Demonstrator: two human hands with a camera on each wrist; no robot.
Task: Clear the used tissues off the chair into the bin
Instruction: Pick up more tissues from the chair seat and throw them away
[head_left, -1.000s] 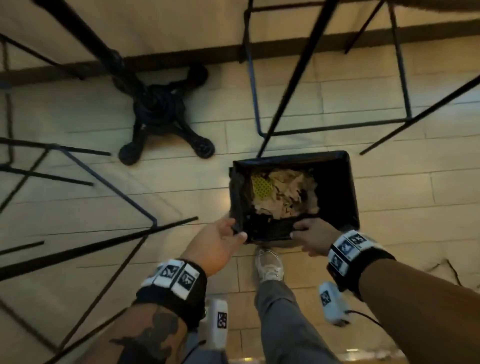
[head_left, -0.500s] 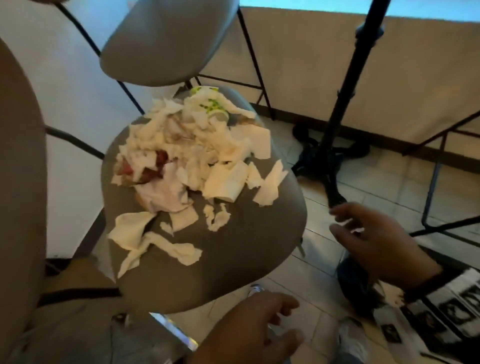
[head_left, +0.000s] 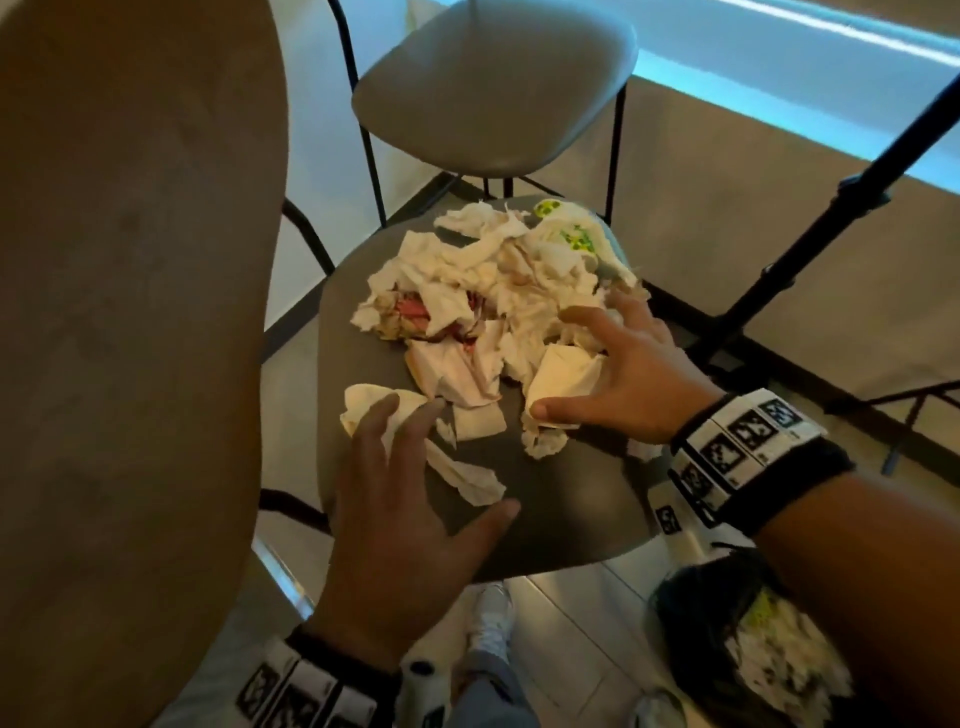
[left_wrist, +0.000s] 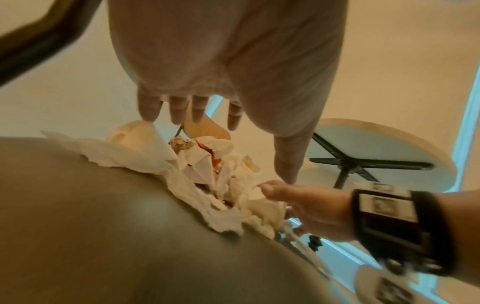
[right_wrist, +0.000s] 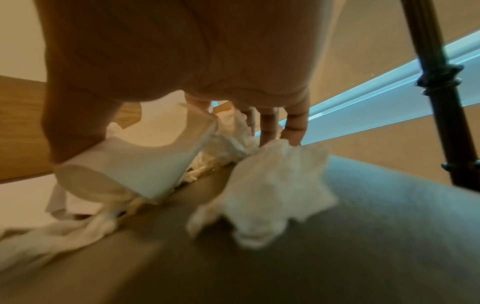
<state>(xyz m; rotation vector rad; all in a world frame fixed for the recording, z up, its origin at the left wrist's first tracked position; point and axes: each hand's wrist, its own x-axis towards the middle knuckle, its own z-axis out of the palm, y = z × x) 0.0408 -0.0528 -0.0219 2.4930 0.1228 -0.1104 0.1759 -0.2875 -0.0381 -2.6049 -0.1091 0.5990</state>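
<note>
A heap of crumpled white tissues (head_left: 493, 291), some stained red and some printed green, covers the far half of the dark grey chair seat (head_left: 561, 499). My left hand (head_left: 447, 462) hovers with its fingers spread over the loose tissues at the near left (left_wrist: 135, 156). My right hand (head_left: 576, 364) lies spread on the right side of the heap, thumb on a folded tissue (right_wrist: 135, 168) and fingertips (right_wrist: 293, 133) touching a crumpled one (right_wrist: 272, 185). The black bin (head_left: 691, 613), with tissues inside, stands on the floor at the lower right.
A brown chair back (head_left: 130, 312) fills the left. A second grey chair (head_left: 493, 88) stands just behind the seat. A black stand pole (head_left: 831, 208) rises at the right. My shoe (head_left: 491, 618) is under the seat's front edge.
One second ago both hands were at the bin's rim on the floor. The view has swung up to the chair, and both hands have moved onto the tissue heap.
</note>
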